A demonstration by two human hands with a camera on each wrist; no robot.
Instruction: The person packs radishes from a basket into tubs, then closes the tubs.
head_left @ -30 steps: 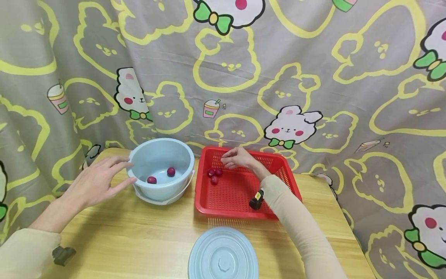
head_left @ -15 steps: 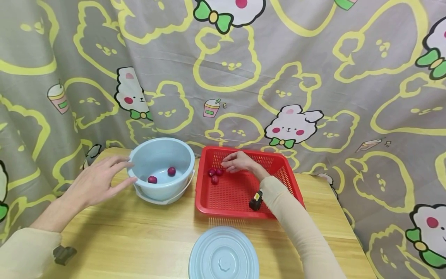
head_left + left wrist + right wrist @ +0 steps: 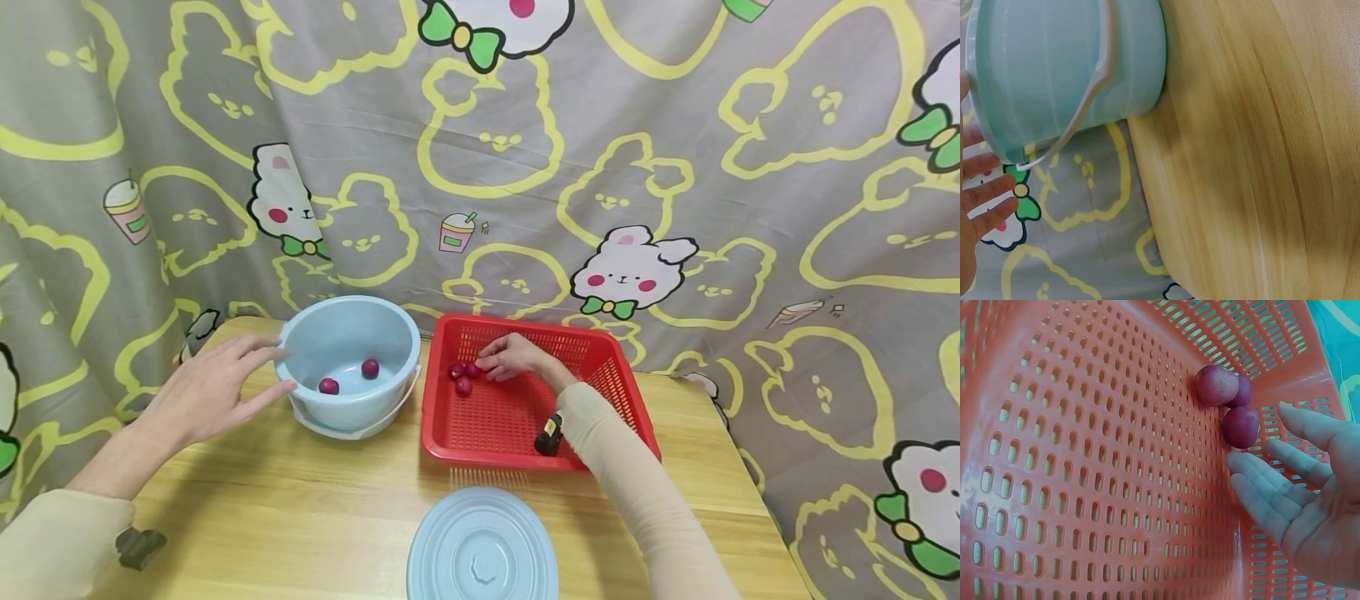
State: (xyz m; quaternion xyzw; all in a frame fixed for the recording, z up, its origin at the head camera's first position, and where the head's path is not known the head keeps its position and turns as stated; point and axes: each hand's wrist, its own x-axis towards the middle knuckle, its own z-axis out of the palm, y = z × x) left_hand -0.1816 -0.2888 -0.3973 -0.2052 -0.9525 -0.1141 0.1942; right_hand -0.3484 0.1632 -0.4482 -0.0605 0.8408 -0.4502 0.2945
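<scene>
Three small dark red fruits (image 3: pixel 462 377) lie together at the far left of a red perforated basket (image 3: pixel 592 367). My right hand (image 3: pixel 508 357) is low inside the basket just to their right. In the right wrist view its fingers (image 3: pixel 1272 487) are spread and hold nothing, their tips close beside the nearest fruit (image 3: pixel 1241 425). A light blue bucket (image 3: pixel 390 333) stands to the basket's left with two more red fruits (image 3: pixel 327 386) inside. My left hand (image 3: pixel 210 392) is spread beside the bucket's left wall (image 3: pixel 1066 69), fingertips at its rim.
A round light blue lid (image 3: pixel 482 546) lies at the table's front edge. The wooden table (image 3: pixel 285 508) ends near the bucket, with a patterned curtain (image 3: pixel 480 167) behind and to both sides. The bucket's handle (image 3: pixel 1094 81) hangs down its side.
My right hand has dropped lower into the basket and moved closer to the three fruits. The left hand and the bucket have stayed put.
</scene>
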